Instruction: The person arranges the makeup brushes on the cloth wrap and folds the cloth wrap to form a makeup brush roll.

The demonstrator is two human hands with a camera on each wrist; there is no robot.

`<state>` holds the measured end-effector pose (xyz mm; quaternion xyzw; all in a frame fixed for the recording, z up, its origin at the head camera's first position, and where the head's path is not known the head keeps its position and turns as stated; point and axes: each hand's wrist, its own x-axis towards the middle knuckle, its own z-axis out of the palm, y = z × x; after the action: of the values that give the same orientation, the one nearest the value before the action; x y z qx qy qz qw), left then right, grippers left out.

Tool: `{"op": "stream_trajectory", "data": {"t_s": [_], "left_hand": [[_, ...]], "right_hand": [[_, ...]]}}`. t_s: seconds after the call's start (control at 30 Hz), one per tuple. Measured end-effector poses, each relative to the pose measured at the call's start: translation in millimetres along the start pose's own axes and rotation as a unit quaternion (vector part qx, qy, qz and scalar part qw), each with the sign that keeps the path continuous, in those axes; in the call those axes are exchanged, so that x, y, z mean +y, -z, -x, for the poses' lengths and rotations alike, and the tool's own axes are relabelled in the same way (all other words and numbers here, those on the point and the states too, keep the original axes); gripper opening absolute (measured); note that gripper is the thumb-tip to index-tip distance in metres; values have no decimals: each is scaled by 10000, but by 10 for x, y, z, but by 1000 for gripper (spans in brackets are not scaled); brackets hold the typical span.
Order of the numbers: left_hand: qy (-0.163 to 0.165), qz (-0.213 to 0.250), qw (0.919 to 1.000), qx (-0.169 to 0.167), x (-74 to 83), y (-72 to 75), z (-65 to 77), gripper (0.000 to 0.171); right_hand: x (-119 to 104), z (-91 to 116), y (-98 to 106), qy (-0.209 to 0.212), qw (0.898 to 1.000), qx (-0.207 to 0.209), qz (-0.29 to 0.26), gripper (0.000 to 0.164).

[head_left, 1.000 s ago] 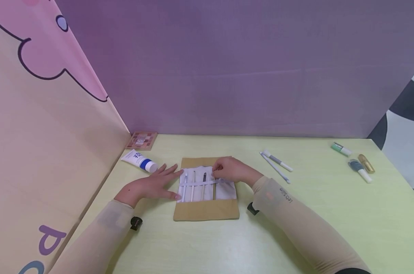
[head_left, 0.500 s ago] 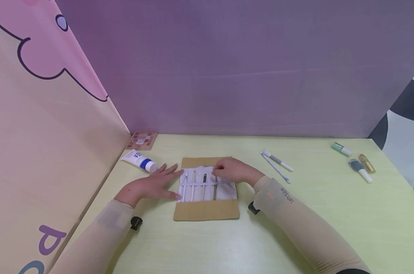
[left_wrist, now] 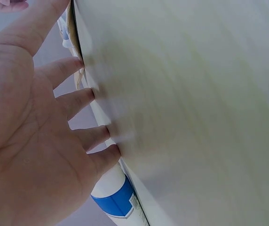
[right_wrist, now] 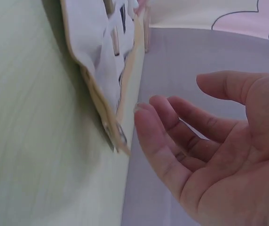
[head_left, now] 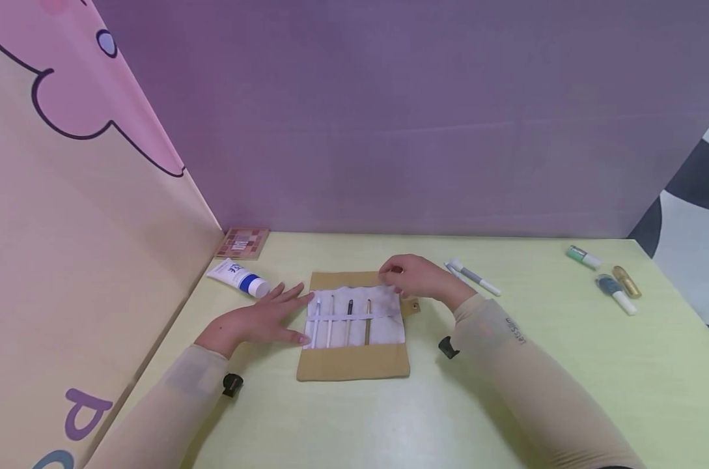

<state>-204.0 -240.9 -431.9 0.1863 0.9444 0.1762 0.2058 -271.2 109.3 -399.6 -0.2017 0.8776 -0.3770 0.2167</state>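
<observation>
A tan fabric roll case lies unrolled, its white lining facing up. Several slim sticks sit under the lining's elastic band, among them a dark-tipped one and a brownish one. My left hand rests with spread fingers at the case's left edge, thumb and index finger touching it. Over the upper right part of the case hovers my right hand; in the right wrist view its fingers bend loosely, apart from the thumb, with nothing between them. A snap tab sticks out below it.
A white tube with a blue band lies beyond my left hand, with a pink checked palette behind. Right of the case are a grey-and-white pen-like stick and a thin pale stick. Several small bottles, one green, lie far right.
My right hand has come off the brownish stick and moved right and up, uncovering that stick's top and the snap tab. The left hand stays in place.
</observation>
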Motion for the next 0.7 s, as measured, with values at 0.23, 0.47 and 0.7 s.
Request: {"op": "stream_trajectory", "data": {"t_s": [0.23, 0.47, 0.7], "left_hand": [[40, -38, 10000, -51, -2, -5, -1, 104], [32, -24, 10000, -72, -11, -5, -7, 104], [74, -95, 9999, -81, -10, -5, -10, 105]], "right_hand": [[155, 75, 180, -180, 9995, 131, -226, 41], [399, 209, 449, -303, 9972, 411, -539, 44], [629, 366, 630, -348, 9960, 617, -536, 50]]}}
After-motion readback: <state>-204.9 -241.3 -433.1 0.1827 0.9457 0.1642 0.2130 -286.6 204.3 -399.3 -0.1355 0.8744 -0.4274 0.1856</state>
